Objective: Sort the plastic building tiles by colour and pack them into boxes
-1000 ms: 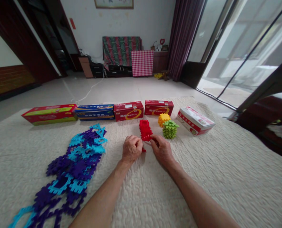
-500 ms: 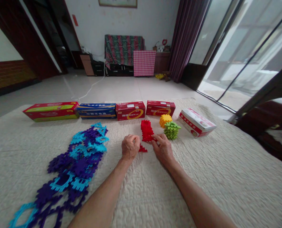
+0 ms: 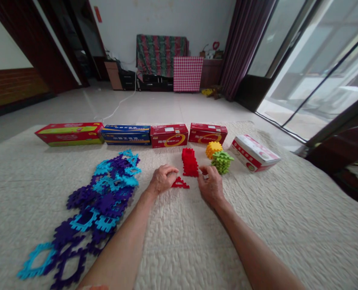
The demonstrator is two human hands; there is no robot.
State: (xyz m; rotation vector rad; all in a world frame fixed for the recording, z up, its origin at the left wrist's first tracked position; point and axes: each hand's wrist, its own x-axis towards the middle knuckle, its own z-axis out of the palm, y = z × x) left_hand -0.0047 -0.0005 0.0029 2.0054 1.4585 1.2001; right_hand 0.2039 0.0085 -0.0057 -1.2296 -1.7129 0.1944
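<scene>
Red toothed plastic building pieces form a stack (image 3: pixel 190 163) in front of me. Just nearer lies a flat red triangular piece (image 3: pixel 180 183), with openings in it, on the quilted cover. Left of that triangle is my left hand (image 3: pixel 163 179), fingers bent and thumb apart, its tips close to the triangle's left corner; no held piece shows. My right hand (image 3: pixel 210 184) is at the stack's lower right side, its fingers curled loosely with a gap to the thumb. Whether its fingertips touch the stack is unclear. Behind it stand a green piece stack (image 3: pixel 222 162) and a yellow one (image 3: pixel 214 149).
A spread-out heap of purple and light-blue toothed pieces (image 3: pixel 106 197) covers the left side. Along the far edge stand a red-and-green box (image 3: pixel 71 134), a blue box (image 3: pixel 126 135) and two red boxes (image 3: pixel 169 136). A white-and-red box (image 3: pixel 255 153) sits at right.
My left hand has opened from a fist and shifted left, uncovering more of the red triangle. My right hand has drawn back from the red stack's lower edge. The view has tilted slightly down.
</scene>
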